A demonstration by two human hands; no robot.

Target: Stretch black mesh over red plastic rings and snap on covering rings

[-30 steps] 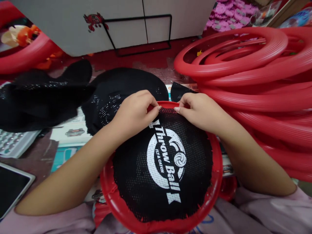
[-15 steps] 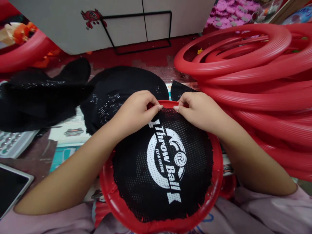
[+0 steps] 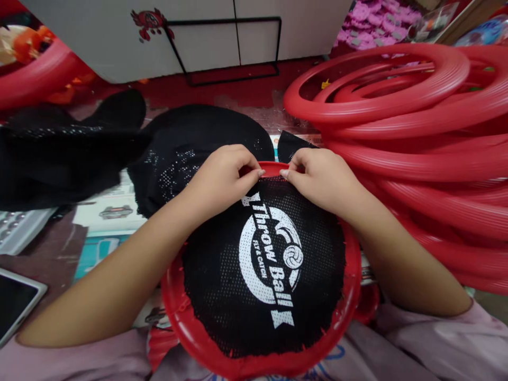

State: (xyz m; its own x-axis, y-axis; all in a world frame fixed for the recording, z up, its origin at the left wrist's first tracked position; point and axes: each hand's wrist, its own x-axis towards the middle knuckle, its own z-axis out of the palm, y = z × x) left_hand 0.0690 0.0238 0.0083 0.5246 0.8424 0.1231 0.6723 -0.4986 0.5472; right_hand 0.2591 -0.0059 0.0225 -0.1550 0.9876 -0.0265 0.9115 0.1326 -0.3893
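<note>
A red plastic ring (image 3: 178, 317) lies in front of me with a black mesh disc (image 3: 222, 286) stretched over it, printed in white with "Throw Ball". My left hand (image 3: 216, 182) and my right hand (image 3: 321, 177) meet at the ring's far edge. Both are closed in a pinch, thumbs and fingertips pressing the mesh edge against the red rim. Their fingertips are only a few centimetres apart.
A tall stack of red rings (image 3: 416, 132) fills the right side. Loose black mesh pieces (image 3: 190, 137) and a dark heap (image 3: 51, 153) lie to the left and behind. A calculator (image 3: 18, 225) and a tablet (image 3: 14, 301) sit at the left edge. A white cabinet (image 3: 198, 37) stands behind.
Hands stay pinched at the ring's far edge; the fingertips have drawn slightly closer together. The view has shifted a little.
</note>
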